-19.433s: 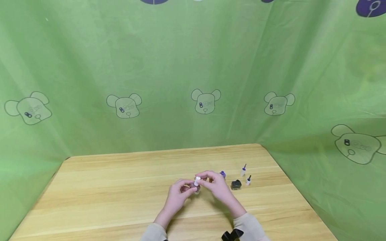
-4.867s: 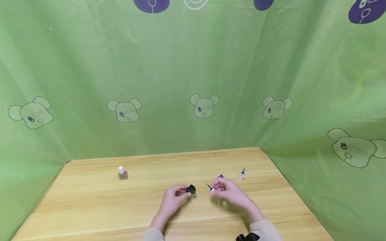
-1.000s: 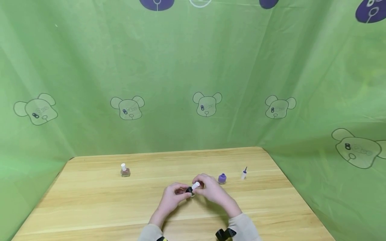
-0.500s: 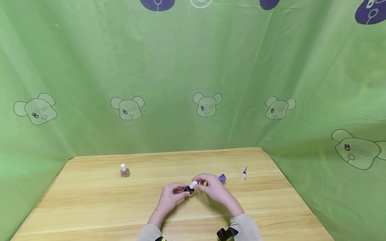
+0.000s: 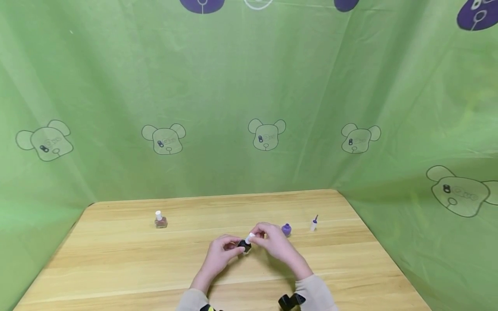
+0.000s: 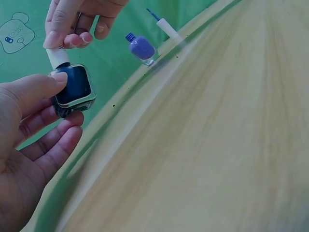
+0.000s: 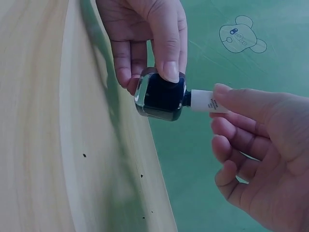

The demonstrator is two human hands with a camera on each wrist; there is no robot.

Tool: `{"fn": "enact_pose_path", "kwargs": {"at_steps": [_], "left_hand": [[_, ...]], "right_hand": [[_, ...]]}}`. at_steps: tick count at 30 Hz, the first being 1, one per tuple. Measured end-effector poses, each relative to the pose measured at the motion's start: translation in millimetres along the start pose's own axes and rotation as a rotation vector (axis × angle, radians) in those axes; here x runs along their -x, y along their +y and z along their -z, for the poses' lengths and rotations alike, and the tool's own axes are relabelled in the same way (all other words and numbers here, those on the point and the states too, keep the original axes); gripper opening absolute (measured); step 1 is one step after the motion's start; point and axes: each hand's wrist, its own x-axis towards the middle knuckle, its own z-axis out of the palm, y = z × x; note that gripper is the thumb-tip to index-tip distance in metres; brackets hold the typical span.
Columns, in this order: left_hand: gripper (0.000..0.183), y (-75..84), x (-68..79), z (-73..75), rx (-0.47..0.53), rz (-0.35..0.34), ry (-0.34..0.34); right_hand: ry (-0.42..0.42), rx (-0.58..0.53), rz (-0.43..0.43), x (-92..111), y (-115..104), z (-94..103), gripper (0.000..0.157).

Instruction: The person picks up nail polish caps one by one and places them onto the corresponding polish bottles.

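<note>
The right hand (image 7: 282, 137) hides part of the cap (image 7: 199, 100), whose lettering is too small to read. The left wrist view cuts off the left hand (image 6: 17, 171) at 8 o'clock; the head view, a purple print (image 5: 476, 16) at 2 o'clock.

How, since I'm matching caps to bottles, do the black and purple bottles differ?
Shape: the black bottle is boxy, the purple bottle rounder.
Support: the left hand grips the black bottle; the purple bottle stands on the table.
Cap: the right hand pinches a white cap at the black bottle's neck; the purple bottle's neck is bare.
Both show some clear glass.
</note>
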Motion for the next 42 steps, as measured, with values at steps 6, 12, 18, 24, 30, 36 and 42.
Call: {"fn": "enact_pose_path", "kwargs": {"at_steps": [6, 12, 18, 24, 30, 36, 42], "left_hand": [[0.027, -9.3, -2.6, -1.5, 0.061, -0.009, -0.013], [0.027, 2.5, 0.2, -3.0, 0.021, -0.018, -0.015], [0.026, 25.1, 7.2, 1.0, 0.014, -0.038, -0.032], [0.026, 28.2, 7.9, 2.8, 0.048, -0.023, -0.045], [0.027, 16.1, 4.0, 1.0, 0.048, 0.009, -0.054], [0.027, -8.8, -3.7, -2.2, 0.084, 0.019, -0.059], [0.03, -10.6, -4.1, -1.1, 0.137, 0.006, -0.065]], "right_hand": [[0.062, 0.037, -0.015, -1.8, 1.2, -6.0, 0.022], [0.077, 0.049, -0.052, -1.8, -2.1, -11.2, 0.034], [0.101, 0.064, -0.082, -2.1, -2.4, -13.8, 0.041], [0.081, -0.005, -0.125, -2.2, 1.9, -9.9, 0.027], [-0.009, -0.061, -0.006, -0.6, 6.3, -0.3, 0.042], [-0.084, -0.067, 0.043, 0.0, 8.6, 3.8, 0.039], [-0.079, -0.05, 0.037, 0.5, 10.4, 3.4, 0.029]]}}
